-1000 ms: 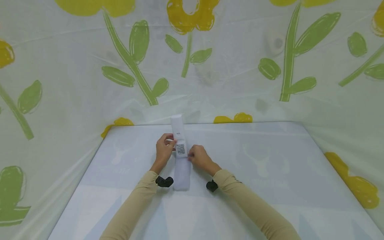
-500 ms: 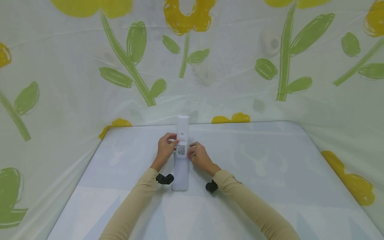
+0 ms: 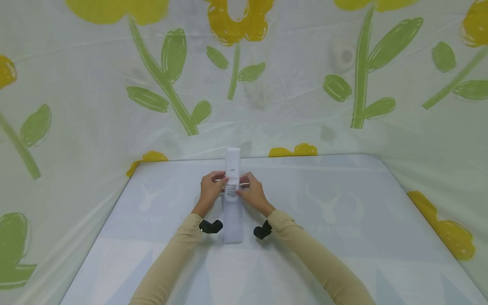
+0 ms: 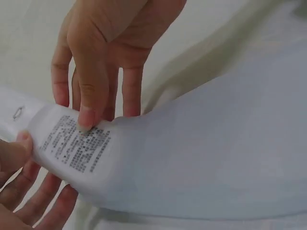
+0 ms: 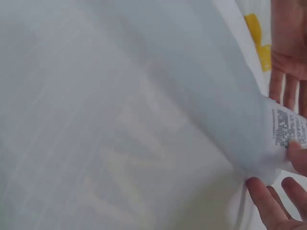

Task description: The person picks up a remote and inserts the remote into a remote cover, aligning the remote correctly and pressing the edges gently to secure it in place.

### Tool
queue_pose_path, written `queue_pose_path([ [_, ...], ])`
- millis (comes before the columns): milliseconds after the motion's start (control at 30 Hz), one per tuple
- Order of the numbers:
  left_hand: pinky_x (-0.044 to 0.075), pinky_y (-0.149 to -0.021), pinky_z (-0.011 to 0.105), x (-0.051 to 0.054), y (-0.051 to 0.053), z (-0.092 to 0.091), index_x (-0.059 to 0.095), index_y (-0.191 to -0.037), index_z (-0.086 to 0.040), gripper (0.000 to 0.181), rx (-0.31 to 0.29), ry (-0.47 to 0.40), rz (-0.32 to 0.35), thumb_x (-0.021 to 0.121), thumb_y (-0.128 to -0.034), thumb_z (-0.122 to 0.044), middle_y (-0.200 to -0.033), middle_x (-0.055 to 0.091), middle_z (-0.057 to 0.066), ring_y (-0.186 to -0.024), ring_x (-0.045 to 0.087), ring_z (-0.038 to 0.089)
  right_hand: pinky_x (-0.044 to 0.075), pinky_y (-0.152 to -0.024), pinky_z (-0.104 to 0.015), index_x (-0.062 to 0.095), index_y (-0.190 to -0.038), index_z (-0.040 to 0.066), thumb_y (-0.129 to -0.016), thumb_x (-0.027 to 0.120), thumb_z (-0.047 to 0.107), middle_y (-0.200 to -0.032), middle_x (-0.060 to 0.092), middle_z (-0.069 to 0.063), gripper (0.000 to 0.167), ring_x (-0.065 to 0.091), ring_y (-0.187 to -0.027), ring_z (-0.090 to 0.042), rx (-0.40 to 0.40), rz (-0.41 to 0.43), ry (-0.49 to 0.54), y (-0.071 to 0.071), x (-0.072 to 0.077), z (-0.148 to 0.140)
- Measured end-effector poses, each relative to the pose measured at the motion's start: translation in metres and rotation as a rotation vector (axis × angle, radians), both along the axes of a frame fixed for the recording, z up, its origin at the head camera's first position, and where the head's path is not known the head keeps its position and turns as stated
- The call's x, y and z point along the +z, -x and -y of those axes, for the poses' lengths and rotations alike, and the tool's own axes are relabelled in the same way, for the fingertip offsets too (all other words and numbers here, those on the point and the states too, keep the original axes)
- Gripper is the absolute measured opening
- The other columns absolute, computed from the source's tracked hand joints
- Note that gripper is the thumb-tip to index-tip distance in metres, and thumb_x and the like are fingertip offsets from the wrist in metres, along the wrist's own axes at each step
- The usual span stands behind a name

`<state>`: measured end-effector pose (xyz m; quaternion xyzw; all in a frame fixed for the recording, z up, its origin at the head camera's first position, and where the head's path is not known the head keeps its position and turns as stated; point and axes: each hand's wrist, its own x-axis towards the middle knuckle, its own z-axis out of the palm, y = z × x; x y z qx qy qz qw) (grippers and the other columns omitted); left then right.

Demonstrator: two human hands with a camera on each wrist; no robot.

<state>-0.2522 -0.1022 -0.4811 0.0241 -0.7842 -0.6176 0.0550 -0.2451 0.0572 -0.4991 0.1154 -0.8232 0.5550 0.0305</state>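
The person's left hand (image 3: 211,186) and right hand (image 3: 253,195) both pinch a long, narrow, white plastic bar (image 3: 232,159), thumbs on its front face, fingers at the side edges; the right thumb presses the lower part of a block of dark print (image 4: 79,143), the left thumb sits near its top; a small oval mark shows above the print; below the hands extends a smooth, pale bluish strip (image 3: 233,222), whether separate I cannot tell; the bar is over the middle of a pale grey-and-white patterned table (image 3: 335,241), its top end toward the far edge; black wrist cameras (image 3: 211,227) sit by beige sleeves (image 3: 175,254); behind hangs a white sheet (image 3: 286,97) with yellow flowers.
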Motion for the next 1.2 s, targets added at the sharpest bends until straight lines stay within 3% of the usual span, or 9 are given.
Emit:
queue_pose_path([
  [133, 0.055, -0.074, 0.037, -0.003, -0.003, 0.005, 0.062, -0.121, -0.003, 0.034, -0.075, 0.011, 0.051, 0.064, -0.0867, -0.004, -0.113, 0.062, 0.016, -0.098, 0.061, 0.026, 0.054, -0.083, -0.041, 0.048, -0.116, -0.003, -0.075, 0.071, -0.009, -0.103, 0.065, -0.019, 0.048, 0.065, -0.095, -0.032, -0.026, 0.023, 0.034, 0.004, 0.000, 0.003],
  [233, 0.051, -0.079, 0.036, -0.004, -0.006, 0.008, 0.056, -0.132, -0.007, 0.045, -0.117, 0.066, 0.135, 0.060, -0.0872, -0.003, -0.126, 0.054, 0.018, -0.104, 0.057, 0.027, 0.054, -0.082, -0.039, 0.049, -0.119, -0.004, -0.073, 0.073, -0.009, -0.101, 0.066, -0.019, 0.052, 0.065, -0.093, -0.031, -0.050, 0.043, 0.030, 0.005, -0.002, 0.005],
  [400, 0.054, -0.081, 0.040, 0.000, -0.012, 0.002, 0.050, -0.137, -0.009, 0.056, -0.120, 0.087, 0.248, 0.057, -0.0828, 0.004, -0.133, 0.043, 0.025, -0.103, 0.054, 0.032, 0.055, -0.080, -0.037, 0.051, -0.118, -0.003, -0.072, 0.075, -0.009, -0.097, 0.065, -0.017, 0.052, 0.065, -0.090, -0.029, -0.090, 0.056, 0.033, 0.004, -0.005, 0.005],
  [567, 0.055, -0.078, 0.039, 0.001, -0.018, -0.002, 0.057, -0.127, -0.003, 0.051, -0.083, 0.041, 0.237, 0.060, -0.0781, 0.009, -0.122, 0.053, 0.025, -0.102, 0.057, 0.033, 0.055, -0.080, -0.037, 0.052, -0.117, -0.002, -0.072, 0.076, -0.008, -0.097, 0.064, -0.016, 0.052, 0.066, -0.089, -0.028, -0.109, 0.054, 0.036, 0.003, -0.005, 0.004],
  [833, 0.055, -0.076, 0.029, -0.013, -0.020, 0.003, 0.065, -0.116, 0.001, 0.040, -0.046, -0.179, 0.195, 0.066, -0.0773, 0.010, -0.111, 0.063, 0.020, -0.100, 0.061, 0.025, 0.055, -0.079, -0.036, 0.051, -0.118, 0.002, -0.073, 0.076, -0.005, -0.098, 0.064, -0.013, 0.052, 0.065, -0.089, -0.026, -0.132, 0.123, 0.077, 0.000, 0.002, 0.001],
  [967, 0.054, -0.075, 0.025, -0.014, -0.020, 0.004, 0.068, -0.114, -0.004, 0.038, -0.034, -0.194, 0.191, 0.067, -0.0782, 0.009, -0.106, 0.066, 0.016, -0.097, 0.062, 0.022, 0.056, -0.078, -0.036, 0.049, -0.123, 0.004, -0.075, 0.076, -0.004, -0.100, 0.063, -0.013, 0.055, 0.064, -0.091, -0.025, -0.118, 0.146, 0.086, -0.001, 0.007, -0.002],
  [1200, 0.055, -0.076, 0.029, -0.014, -0.021, 0.003, 0.069, -0.112, -0.004, 0.035, -0.036, -0.208, 0.188, 0.069, -0.0794, 0.008, -0.102, 0.067, 0.014, -0.090, 0.064, 0.019, 0.057, -0.071, -0.035, 0.045, -0.130, 0.002, -0.074, 0.074, -0.007, -0.101, 0.062, -0.015, 0.064, 0.064, -0.089, -0.026, -0.061, 0.166, 0.148, -0.004, 0.017, -0.011],
])
